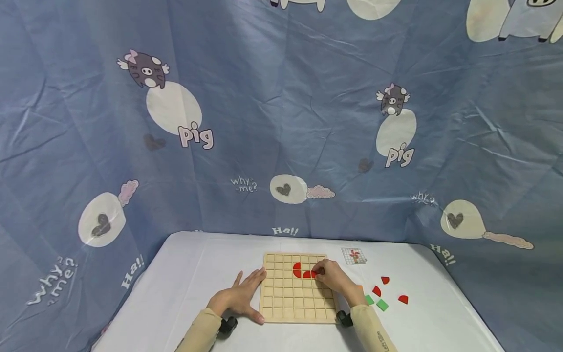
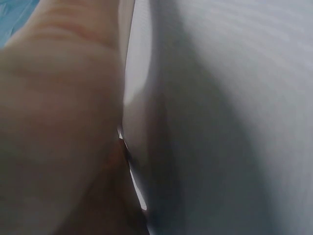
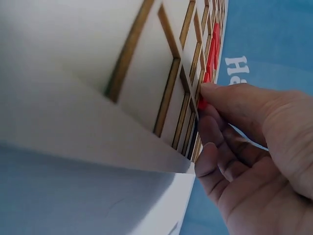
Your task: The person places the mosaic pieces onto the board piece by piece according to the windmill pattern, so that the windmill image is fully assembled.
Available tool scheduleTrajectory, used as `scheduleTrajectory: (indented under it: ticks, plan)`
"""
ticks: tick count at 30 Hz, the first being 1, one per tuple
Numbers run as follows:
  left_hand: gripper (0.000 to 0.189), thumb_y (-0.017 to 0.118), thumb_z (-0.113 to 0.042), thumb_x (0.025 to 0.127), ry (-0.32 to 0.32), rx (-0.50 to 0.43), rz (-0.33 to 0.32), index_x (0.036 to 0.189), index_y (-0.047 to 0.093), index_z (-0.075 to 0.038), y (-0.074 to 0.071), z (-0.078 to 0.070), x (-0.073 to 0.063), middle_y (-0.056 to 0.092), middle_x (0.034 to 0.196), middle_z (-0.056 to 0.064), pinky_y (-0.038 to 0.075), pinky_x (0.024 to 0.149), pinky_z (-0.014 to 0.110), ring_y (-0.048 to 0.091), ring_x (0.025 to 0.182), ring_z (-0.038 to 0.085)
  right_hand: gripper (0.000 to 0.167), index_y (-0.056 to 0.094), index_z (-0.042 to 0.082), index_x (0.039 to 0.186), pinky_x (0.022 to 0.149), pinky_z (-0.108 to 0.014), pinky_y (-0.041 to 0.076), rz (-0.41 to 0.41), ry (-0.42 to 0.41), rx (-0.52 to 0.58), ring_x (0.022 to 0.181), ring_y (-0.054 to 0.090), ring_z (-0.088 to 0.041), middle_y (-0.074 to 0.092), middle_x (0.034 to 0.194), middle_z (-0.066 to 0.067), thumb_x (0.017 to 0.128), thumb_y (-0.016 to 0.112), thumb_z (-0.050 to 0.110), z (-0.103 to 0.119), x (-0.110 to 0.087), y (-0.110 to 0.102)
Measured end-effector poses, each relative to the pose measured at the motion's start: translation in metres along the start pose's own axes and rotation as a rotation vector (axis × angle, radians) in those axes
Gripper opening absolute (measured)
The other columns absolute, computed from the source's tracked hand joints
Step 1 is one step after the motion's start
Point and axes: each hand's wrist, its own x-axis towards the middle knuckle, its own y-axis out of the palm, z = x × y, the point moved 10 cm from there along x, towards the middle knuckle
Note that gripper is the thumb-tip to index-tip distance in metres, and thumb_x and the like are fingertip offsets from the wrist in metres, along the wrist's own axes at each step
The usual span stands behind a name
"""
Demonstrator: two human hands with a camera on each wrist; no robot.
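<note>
A square wooden grid board (image 1: 281, 299) lies flat on the table. Several red quarter-round pieces (image 1: 297, 273) sit in cells in its upper middle part. My right hand (image 1: 333, 276) reaches over the board's right side and pinches a red piece (image 3: 203, 104) between thumb and finger, low against the grid; its exact shape is partly hidden by the fingers. My left hand (image 1: 239, 297) rests at the left edge of the board with fingers spread and thumb apart. In the left wrist view only a blurred close part of that hand (image 2: 58, 122) appears.
Right of the board lie loose red quarter-round pieces (image 1: 403, 299), green squares (image 1: 382, 305) and a partly covered orange piece (image 1: 359, 288). A card with a gridded picture (image 1: 354, 255) lies behind them. A blue printed curtain (image 1: 308, 146) hangs behind the white table (image 1: 211, 264).
</note>
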Motion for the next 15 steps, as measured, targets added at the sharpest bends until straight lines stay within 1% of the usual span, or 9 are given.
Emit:
scheduleTrajectory:
  ticks: [2,5,10,13,15]
  plan:
    - [0.134,0.079,-0.068,0.055,-0.002,0.002,-0.002,0.154,0.013,-0.007,-0.001,0.001,0.000,0.007,0.164,0.011,-0.004,0.120,0.061,0.010,0.151,0.031,0.013,0.070,0.003,0.097,0.063,-0.022,0.052,-0.002,0.006,0.021,0.078,0.059,-0.009,0.066,0.092,-0.005,0.084,0.070,-0.001,-0.001,-0.001,0.000]
    - [0.134,0.078,-0.069,0.055,-0.004,0.006,-0.001,0.154,0.013,-0.007,-0.001,0.002,0.000,0.007,0.164,0.011,-0.005,0.120,0.061,0.009,0.151,0.031,0.017,0.068,0.003,0.102,0.066,-0.022,0.053,0.000,0.032,0.063,0.081,0.059,-0.010,0.065,0.096,-0.005,0.085,0.071,0.003,-0.004,-0.005,0.000]
    - [0.134,0.079,-0.068,0.056,-0.002,0.000,0.007,0.155,0.013,-0.008,0.000,0.001,0.000,0.007,0.164,0.011,-0.005,0.120,0.061,0.009,0.151,0.031,0.023,0.065,0.002,0.110,0.069,-0.024,0.054,-0.018,0.071,0.115,0.087,0.060,-0.012,0.066,0.099,-0.004,0.089,0.068,0.008,-0.008,-0.012,-0.009]
    - [0.133,0.079,-0.068,0.056,-0.003,-0.003,0.010,0.155,0.013,-0.008,0.000,0.001,0.000,0.007,0.164,0.010,-0.006,0.120,0.060,0.008,0.151,0.030,0.019,0.066,0.003,0.107,0.065,-0.023,0.052,-0.048,0.078,0.115,0.084,0.059,-0.012,0.065,0.094,-0.002,0.090,0.067,0.012,-0.012,-0.018,-0.018]
    - [0.133,0.079,-0.068,0.056,-0.001,-0.004,0.009,0.155,0.013,-0.008,0.001,0.000,0.000,0.007,0.164,0.010,-0.006,0.120,0.060,0.008,0.151,0.030,0.016,0.066,0.004,0.102,0.061,-0.022,0.050,-0.079,0.095,0.114,0.079,0.057,-0.011,0.063,0.089,0.000,0.090,0.068,0.014,-0.016,-0.022,-0.025]
